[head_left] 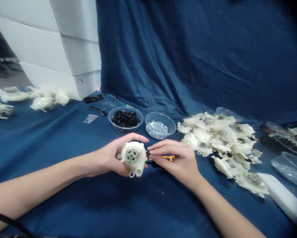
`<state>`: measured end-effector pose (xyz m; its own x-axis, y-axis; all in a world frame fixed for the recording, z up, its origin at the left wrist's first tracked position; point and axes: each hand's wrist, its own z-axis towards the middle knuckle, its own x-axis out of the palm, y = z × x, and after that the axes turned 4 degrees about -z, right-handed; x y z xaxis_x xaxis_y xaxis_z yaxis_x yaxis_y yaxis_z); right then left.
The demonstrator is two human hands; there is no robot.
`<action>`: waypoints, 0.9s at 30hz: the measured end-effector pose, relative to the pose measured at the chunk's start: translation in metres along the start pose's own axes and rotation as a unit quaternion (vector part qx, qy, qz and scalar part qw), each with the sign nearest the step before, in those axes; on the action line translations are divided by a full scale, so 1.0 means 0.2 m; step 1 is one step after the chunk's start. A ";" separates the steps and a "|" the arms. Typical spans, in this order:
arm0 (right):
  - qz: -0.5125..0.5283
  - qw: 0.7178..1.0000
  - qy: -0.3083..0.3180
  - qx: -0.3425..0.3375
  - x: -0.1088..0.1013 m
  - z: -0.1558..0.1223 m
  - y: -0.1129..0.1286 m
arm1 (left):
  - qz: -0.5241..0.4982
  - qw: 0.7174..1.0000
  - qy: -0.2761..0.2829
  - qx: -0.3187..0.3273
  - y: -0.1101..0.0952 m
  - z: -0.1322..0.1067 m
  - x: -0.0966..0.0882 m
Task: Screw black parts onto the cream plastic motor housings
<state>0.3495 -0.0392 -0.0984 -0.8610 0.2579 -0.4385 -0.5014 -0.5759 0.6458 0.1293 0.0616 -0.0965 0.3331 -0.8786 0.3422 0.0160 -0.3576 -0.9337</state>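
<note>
My left hand [106,157] grips a round white plastic housing [133,165] with a metal-and-grey centre and a short spout pointing toward me. My right hand [174,160] curls around an orange-handled tool [168,158], mostly hidden by the fingers. A small dark part [147,153] shows at my right fingertips, touching the housing's edge. The tool's tip is hidden.
A clear bowl of black small parts [113,114] and a clear bowl of metal screws [160,116] stand beyond my hands on blue cloth [88,205]. White plastic assemblies are heaped at right [219,142] and far left [42,99]. White cartons [51,49] stack behind.
</note>
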 end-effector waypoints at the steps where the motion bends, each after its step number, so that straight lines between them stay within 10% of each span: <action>1: -0.004 1.000 -0.005 0.001 0.00 0.00 0.00 | 0.004 1.000 0.001 -0.004 0.00 0.00 0.00; 18: -0.134 0.988 0.076 0.023 0.01 -0.03 -0.05 | 0.117 0.991 -0.036 -0.049 -0.07 -0.01 -0.04; 27: -0.156 0.984 0.060 0.060 0.01 -0.03 -0.06 | 0.346 0.932 -0.077 -0.072 -0.17 -0.04 -0.21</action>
<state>0.3536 -0.0372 -0.1109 -0.6502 0.3096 -0.6938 -0.7528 -0.3859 0.5332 0.1079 0.1073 -0.0784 0.3485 -0.8624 -0.3673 -0.3770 0.2298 -0.8973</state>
